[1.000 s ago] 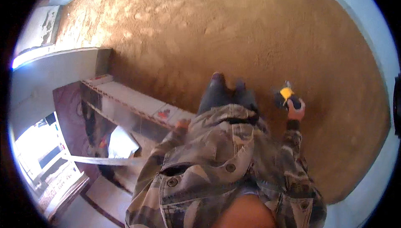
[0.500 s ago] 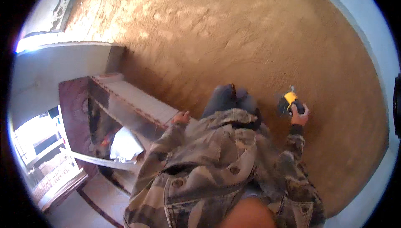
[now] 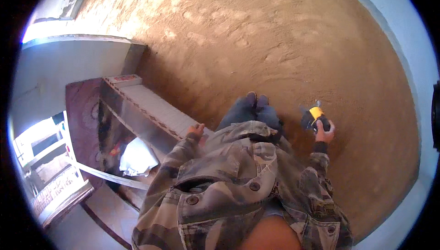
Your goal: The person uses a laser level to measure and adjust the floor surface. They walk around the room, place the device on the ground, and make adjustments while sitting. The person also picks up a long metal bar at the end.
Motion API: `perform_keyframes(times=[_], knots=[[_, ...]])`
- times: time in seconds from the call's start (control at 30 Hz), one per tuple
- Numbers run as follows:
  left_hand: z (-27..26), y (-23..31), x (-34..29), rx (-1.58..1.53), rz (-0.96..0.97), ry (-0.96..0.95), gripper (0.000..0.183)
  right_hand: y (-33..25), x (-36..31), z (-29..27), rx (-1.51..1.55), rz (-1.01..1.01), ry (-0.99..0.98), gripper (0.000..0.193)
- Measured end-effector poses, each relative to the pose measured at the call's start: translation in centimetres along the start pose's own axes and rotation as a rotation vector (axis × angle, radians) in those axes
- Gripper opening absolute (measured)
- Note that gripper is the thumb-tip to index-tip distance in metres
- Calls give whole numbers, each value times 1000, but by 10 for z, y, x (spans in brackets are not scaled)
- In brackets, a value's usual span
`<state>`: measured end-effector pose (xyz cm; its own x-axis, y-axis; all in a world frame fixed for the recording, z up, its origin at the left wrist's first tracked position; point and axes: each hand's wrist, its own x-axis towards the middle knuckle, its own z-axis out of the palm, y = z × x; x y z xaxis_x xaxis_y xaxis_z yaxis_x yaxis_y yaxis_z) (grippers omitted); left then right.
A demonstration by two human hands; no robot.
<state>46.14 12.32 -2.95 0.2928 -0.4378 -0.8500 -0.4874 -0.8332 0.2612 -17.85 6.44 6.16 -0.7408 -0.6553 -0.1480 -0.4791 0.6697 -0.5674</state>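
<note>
On the right, my right hand [image 3: 325,132] is wrapped round the dark grip of a yellow-and-black power tool [image 3: 316,113]. A small metal piece sticks out of its far end, and its exact kind is not clear. The tool is held above the brown floor. My left hand [image 3: 196,130] is beside the near end of a pale tiled ledge [image 3: 162,106], with its fingers curled in. What those fingers hold, if anything, is hidden, and I cannot tell whether the hand touches the ledge.
Brown, uneven sandy ground [image 3: 275,62] spreads ahead and to the right, up to a pale wall [image 3: 405,43]. Beneath the ledge lies a white bag [image 3: 137,157]. A grey low wall [image 3: 73,64] and a reddish panel [image 3: 84,121] stand at left.
The view has shifted slightly, and my feet now show close together. My right hand keeps the power tool, which has turned a little. My left hand is still by the ledge.
</note>
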Motion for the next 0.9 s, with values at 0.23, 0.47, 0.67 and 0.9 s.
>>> perform_keyframes(times=[0.23,0.47,0.67,0.9], knots=[[-21,5,31,417,264,-206,55,-35,-20,20,144,89,22,65],[-113,53,62,99,240,67,48,-83,-46,63,320,152,-5,68],[-126,59,66,96,54,-36,47,-142,-64,87,170,136,-54,70],[-165,-14,145,328,273,-82,45,-238,-72,133,313,275,-62,67]])
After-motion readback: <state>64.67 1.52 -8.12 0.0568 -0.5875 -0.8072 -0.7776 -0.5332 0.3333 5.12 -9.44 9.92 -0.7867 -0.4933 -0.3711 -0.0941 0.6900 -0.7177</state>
